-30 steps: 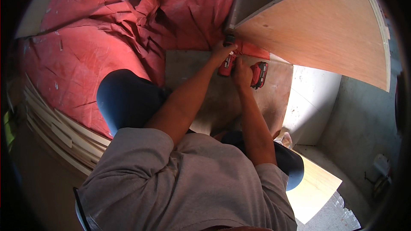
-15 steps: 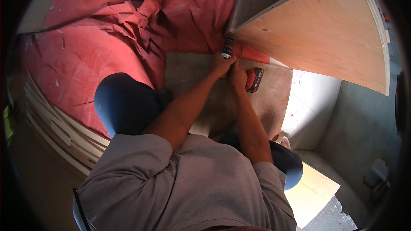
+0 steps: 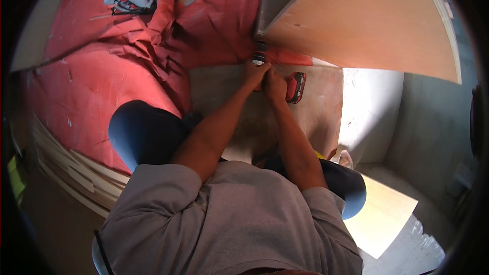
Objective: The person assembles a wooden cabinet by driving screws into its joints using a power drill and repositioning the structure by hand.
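Both my hands are wrapped round a red and black cordless drill (image 3: pixel 295 87), held sideways with its battery end out to the right. My left hand (image 3: pixel 254 75) closes on the body just behind the black chuck. Beside it and touching it, my right hand (image 3: pixel 275 85) grips the handle near the battery. The chuck points away from me at the lower corner of a large plywood panel (image 3: pixel 367 25). Whether a bit meets the wood is too dark to make out.
A red tarp (image 3: pixel 97 81) is draped at the left and far side, with a circular saw (image 3: pixel 130 0) on it. Thin wood strips (image 3: pixel 76 173) are stacked at the left. A plywood piece (image 3: pixel 384 214) lies at the lower right, near a white board (image 3: pixel 372 107).
My head view has shifted a little, so the panel, tarp and saw sit differently in the picture. Both hands keep their hold on the drill at the panel's corner.
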Action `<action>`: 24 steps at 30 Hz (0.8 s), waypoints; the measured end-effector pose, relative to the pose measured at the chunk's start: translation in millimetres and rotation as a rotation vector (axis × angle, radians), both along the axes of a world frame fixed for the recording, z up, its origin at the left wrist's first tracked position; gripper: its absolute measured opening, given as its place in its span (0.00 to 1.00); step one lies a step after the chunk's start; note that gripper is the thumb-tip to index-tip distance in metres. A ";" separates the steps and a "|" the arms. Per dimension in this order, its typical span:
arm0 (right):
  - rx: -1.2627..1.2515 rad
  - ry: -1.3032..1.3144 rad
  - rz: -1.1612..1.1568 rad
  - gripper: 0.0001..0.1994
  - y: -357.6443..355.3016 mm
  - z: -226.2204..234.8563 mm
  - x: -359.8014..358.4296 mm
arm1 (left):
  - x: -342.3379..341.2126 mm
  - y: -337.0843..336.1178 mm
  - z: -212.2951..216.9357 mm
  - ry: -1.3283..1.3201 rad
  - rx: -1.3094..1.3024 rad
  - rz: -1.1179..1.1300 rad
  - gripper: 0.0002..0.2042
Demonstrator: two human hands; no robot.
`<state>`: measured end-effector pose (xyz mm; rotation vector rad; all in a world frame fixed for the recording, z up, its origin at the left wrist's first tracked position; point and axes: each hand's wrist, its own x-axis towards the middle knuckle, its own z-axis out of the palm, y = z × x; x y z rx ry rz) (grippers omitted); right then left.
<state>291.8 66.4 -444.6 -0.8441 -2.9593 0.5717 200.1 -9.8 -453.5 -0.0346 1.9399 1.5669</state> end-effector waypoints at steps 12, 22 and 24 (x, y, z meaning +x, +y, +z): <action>0.128 0.109 -0.015 0.10 -18.9 34.7 43.1 | -26.7 -2.4 21.7 -0.666 0.396 -0.139 0.17; 0.246 0.092 0.116 0.09 9.7 41.1 29.5 | -32.7 31.3 31.6 -0.318 0.486 0.004 0.26; 0.236 0.128 0.124 0.09 8.2 42.9 24.6 | -37.3 29.5 24.4 -0.272 0.484 0.007 0.30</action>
